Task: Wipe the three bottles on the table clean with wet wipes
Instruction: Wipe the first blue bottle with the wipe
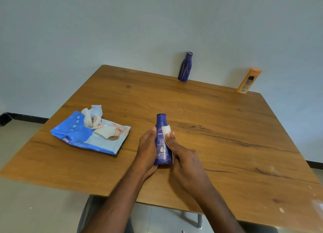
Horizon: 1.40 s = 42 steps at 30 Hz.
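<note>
Dark blue plastic lotion bottle [162, 140] being steadied by left hand [147, 148], label exposed for wiping; folded white wet wipe [166, 131] being pressed against it by right hand [183, 160], probably mid-stroke.

The table [209, 113] is showing a wood-grain top, smooth and faintly satin. The blue lotion bottle [161, 145] is presenting smooth plastic with a slight sheen. The wet wipe [166, 130] is appearing as soft, matt white cloth. The wipes pack [82, 136] is reflecting light from glossy, crinkled plastic film.
</note>
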Each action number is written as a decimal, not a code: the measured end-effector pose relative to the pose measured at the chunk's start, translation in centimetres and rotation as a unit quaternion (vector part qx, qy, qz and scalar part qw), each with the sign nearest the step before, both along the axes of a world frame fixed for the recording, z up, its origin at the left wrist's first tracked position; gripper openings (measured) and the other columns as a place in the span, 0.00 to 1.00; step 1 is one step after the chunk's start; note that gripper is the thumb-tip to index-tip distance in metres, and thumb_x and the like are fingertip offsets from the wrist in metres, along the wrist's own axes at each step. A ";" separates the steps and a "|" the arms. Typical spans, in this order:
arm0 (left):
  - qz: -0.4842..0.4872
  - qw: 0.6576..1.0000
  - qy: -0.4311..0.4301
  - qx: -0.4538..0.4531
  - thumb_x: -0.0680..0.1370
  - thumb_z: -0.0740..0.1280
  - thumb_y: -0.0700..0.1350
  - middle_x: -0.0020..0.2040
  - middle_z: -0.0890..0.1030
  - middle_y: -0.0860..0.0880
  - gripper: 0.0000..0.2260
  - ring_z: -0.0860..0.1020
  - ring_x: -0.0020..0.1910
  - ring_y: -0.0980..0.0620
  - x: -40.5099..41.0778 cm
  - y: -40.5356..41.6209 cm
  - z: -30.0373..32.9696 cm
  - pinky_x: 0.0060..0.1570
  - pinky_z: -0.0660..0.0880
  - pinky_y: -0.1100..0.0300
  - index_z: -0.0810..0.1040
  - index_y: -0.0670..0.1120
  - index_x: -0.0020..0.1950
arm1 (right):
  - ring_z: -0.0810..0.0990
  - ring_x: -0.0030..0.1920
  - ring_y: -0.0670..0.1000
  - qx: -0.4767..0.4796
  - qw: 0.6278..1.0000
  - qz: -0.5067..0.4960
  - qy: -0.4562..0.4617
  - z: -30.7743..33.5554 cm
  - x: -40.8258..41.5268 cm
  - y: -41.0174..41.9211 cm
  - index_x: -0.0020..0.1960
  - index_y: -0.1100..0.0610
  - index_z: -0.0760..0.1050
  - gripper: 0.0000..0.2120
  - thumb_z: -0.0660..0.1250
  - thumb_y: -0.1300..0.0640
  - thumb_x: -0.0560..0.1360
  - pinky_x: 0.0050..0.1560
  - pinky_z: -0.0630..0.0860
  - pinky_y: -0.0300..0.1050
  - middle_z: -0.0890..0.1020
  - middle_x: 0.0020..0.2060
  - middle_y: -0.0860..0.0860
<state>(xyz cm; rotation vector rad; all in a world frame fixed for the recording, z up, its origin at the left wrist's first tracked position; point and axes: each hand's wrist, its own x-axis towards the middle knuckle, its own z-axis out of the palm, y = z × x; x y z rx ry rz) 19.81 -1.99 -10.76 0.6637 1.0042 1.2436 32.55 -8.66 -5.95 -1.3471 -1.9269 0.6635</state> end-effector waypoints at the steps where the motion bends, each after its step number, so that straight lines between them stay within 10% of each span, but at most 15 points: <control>1: 0.005 1.000 0.004 -0.006 0.85 0.60 0.51 0.41 0.83 0.42 0.16 0.83 0.37 0.49 0.0 0.1 0.0 0.36 0.81 0.55 0.80 0.39 0.57 | 0.73 0.69 0.42 -0.006 1.000 0.001 -0.001 -0.2 -0.1 -0.7 0.77 0.53 0.65 0.28 0.58 0.71 0.80 0.67 0.71 0.34 0.70 0.73 0.50; 11: 0.027 0.999 0.017 -0.009 0.86 0.58 0.50 0.35 0.81 0.46 0.15 0.80 0.30 0.53 -0.1 0.1 0.2 0.30 0.78 0.60 0.78 0.42 0.49 | 0.75 0.67 0.42 -0.105 0.991 0.001 0.088 -0.7 1.5 -5.1 0.69 0.46 0.75 0.34 0.57 0.77 0.75 0.69 0.72 0.44 0.76 0.68 0.50; 14: 0.000 0.996 -0.088 -0.026 0.86 0.55 0.52 0.50 0.85 0.38 0.19 0.85 0.43 0.45 -0.4 0.1 0.4 0.38 0.82 0.53 0.79 0.40 0.61 | 0.86 0.44 0.59 -0.266 0.873 -0.092 0.399 -0.5 3.7 -3.9 0.61 0.56 0.81 0.25 0.54 0.75 0.77 0.37 0.82 0.54 0.85 0.50 0.62; 17: -0.046 0.991 -0.127 -0.018 0.86 0.54 0.54 0.60 0.83 0.35 0.23 0.85 0.52 0.39 -0.5 0.0 0.5 0.44 0.82 0.48 0.75 0.39 0.69 | 0.86 0.46 0.57 -0.227 0.814 -0.142 0.516 0.0 5.4 -1.9 0.60 0.58 0.80 0.13 0.61 0.65 0.80 0.37 0.82 0.46 0.85 0.52 0.61; 26: -0.106 0.973 -0.201 -0.046 0.82 0.59 0.50 0.56 0.85 0.40 0.19 0.85 0.51 0.44 -0.7 -0.4 0.3 0.50 0.83 0.50 0.82 0.41 0.63 | 0.76 0.52 0.36 0.068 0.994 -0.076 0.036 2.5 -0.4 3.8 0.71 0.51 0.73 0.22 0.62 0.68 0.81 0.59 0.74 0.33 0.83 0.59 0.46; 29: -0.105 0.973 -0.200 -0.048 0.84 0.59 0.49 0.65 0.82 0.40 0.18 0.81 0.64 0.44 -0.8 -0.3 0.3 0.65 0.76 0.49 0.79 0.42 0.68 | 0.62 0.77 0.47 0.040 0.995 -0.034 -0.089 1.0 -1.6 3.9 0.77 0.57 0.65 0.24 0.59 0.67 0.82 0.76 0.61 0.43 0.64 0.77 0.53; 42: -0.112 0.974 -0.190 -0.056 0.80 0.63 0.51 0.63 0.82 0.40 0.19 0.82 0.60 0.45 -0.7 -0.1 0.0 0.60 0.79 0.51 0.81 0.44 0.67 | 0.64 0.76 0.52 0.035 0.995 -0.063 -0.066 -0.3 -0.9 3.5 0.78 0.59 0.62 0.25 0.59 0.65 0.81 0.73 0.67 0.50 0.64 0.77 0.56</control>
